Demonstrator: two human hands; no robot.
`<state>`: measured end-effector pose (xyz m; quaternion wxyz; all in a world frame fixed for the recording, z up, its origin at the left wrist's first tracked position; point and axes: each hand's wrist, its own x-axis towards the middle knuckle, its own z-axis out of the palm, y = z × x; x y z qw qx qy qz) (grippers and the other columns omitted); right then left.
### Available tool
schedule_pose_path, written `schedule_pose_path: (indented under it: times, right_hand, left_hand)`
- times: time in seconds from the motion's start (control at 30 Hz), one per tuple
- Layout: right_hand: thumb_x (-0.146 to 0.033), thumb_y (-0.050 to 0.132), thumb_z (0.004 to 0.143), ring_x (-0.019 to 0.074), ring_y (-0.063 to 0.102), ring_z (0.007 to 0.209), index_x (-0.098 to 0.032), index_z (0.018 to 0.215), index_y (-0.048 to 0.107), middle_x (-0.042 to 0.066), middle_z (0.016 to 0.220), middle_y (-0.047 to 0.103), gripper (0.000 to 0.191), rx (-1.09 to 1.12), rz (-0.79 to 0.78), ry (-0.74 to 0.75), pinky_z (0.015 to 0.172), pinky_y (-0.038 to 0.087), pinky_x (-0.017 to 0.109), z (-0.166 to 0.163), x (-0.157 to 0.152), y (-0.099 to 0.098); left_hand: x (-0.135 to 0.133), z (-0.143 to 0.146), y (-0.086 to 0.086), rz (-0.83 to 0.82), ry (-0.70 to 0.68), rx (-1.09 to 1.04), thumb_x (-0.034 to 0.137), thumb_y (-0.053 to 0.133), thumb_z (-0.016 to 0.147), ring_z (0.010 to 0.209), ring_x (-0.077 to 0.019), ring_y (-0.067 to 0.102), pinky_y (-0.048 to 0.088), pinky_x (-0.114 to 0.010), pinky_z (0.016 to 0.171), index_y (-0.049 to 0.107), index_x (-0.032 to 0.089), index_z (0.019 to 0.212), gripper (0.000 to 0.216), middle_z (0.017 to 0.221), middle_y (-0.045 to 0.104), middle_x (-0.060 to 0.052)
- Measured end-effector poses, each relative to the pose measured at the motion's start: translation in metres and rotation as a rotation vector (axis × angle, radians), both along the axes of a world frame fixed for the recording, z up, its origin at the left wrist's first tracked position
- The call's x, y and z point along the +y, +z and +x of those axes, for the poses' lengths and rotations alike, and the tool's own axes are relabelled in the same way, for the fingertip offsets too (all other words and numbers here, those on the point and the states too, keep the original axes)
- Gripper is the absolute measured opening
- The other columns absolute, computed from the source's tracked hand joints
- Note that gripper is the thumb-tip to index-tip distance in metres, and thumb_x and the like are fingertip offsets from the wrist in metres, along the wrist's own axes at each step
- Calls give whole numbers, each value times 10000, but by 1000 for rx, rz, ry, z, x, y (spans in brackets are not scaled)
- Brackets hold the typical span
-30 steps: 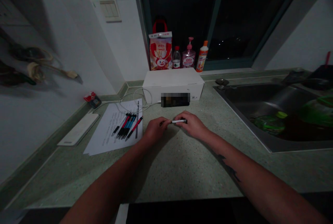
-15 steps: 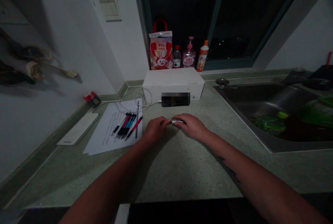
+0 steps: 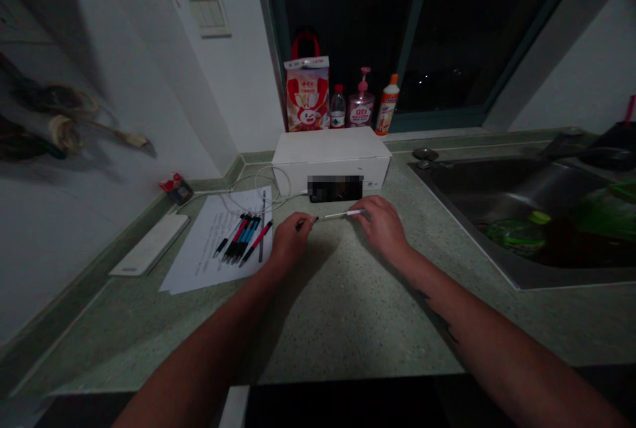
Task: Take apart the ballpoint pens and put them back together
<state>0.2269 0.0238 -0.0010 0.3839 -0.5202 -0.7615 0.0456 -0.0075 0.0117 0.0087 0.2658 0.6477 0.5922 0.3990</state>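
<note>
Pinched in my left hand is the dark end of a pen, mostly hidden by the fingers. A thin pale refill runs from there to the right. My right hand is closed on a white pen barrel at the refill's other end. Whether the refill's tip still sits inside the barrel cannot be made out. Left of my hands, several pens with black, red and blue barrels lie on printed paper sheets.
A phone with a white cable leans against a white box. Bottles and a red bag stand behind. A white slab lies at left; the metal sink is at right.
My hands have moved apart, the right one to the right and slightly away, the left one to the left. A length of thin refill now shows between them.
</note>
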Motion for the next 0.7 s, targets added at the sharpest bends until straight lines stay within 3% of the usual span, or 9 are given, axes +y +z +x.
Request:
schedule_pose_path:
  times: [0.17, 0.33, 0.43, 0.53, 0.7]
  right_hand:
    - [-214, 558, 918, 274, 602, 1017, -226, 987, 726, 107, 1024, 676, 183, 122, 1, 2, 931, 470, 440, 5, 5, -2]
    - [-358, 543, 936, 282, 621, 1012, -214, 1037, 719, 121, 1062, 698, 249, 333, -55, -57, 932, 473, 461, 4, 11, -3]
    - [-483, 525, 931, 255, 660, 933, -214, 1077, 690, 100, 1002, 719, 348, 616, -206, -30, 842, 518, 421, 0, 14, -3]
    - [-563, 541, 906, 228, 688, 852, -214, 1110, 657, 73, 904, 725, 420, 851, -354, 36, 766, 542, 378, -6, 12, -1]
    - [-576, 573, 896, 240, 722, 873, -234, 1112, 598, 81, 899, 751, 406, 1084, -445, 85, 796, 564, 400, -11, 8, 3]
  left_hand:
    - [2, 1, -3, 15, -18, -112, 365, 573, 846, 810, -198, 657, 488, -310, 779, 645, 190, 862, 191, 846, 724, -51]
    - [7, 0, -8, -9, 0, -380, 386, 550, 860, 739, -178, 657, 512, -324, 740, 587, 166, 945, 239, 847, 736, -83]
    - [7, 1, -9, -51, -122, -457, 402, 555, 864, 764, -176, 678, 530, -338, 763, 569, 160, 1016, 287, 912, 752, -100]
    - [-1, 6, -10, -86, -303, -369, 352, 637, 815, 869, -199, 704, 533, -348, 837, 608, 168, 1010, 270, 952, 757, -97]
    - [-18, 18, -16, -163, -528, -254, 355, 618, 883, 937, -210, 719, 527, -349, 874, 596, 187, 979, 195, 971, 763, -92]
